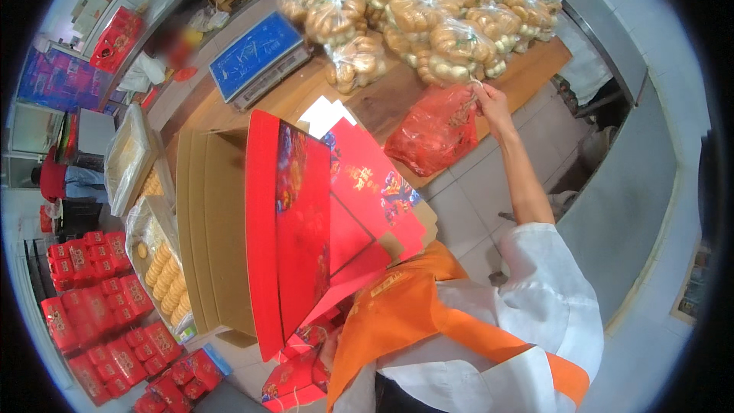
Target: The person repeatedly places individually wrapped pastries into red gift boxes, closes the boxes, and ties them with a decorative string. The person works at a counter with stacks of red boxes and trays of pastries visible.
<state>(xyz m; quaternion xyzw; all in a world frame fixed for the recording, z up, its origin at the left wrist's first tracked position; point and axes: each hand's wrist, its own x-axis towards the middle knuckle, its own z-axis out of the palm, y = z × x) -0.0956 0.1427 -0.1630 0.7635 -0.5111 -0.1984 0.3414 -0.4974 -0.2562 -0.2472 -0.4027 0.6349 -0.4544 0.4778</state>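
My right arm reaches out over the table's edge. The closed fingers of my right hand (493,103) pinch the gathered edge of a red plastic bag (434,131), with a small white bit at the fingertips. Part of my left hand (330,348) shows low down, between the orange apron and the red printed gift boxes (294,378) with thin cords; its fingers are mostly hidden. In front of me stand red printed cardboard sheets (371,183) and a large red box panel (294,237), beside an open brown carton (218,237).
Clear bags of round golden pastries (428,15) are heaped on the wooden table (535,69). A blue-topped scale (256,57) stands left of them. Trays of pastries (162,279) and stacks of red packages (95,313) fill the left. A person (65,180) is farther back.
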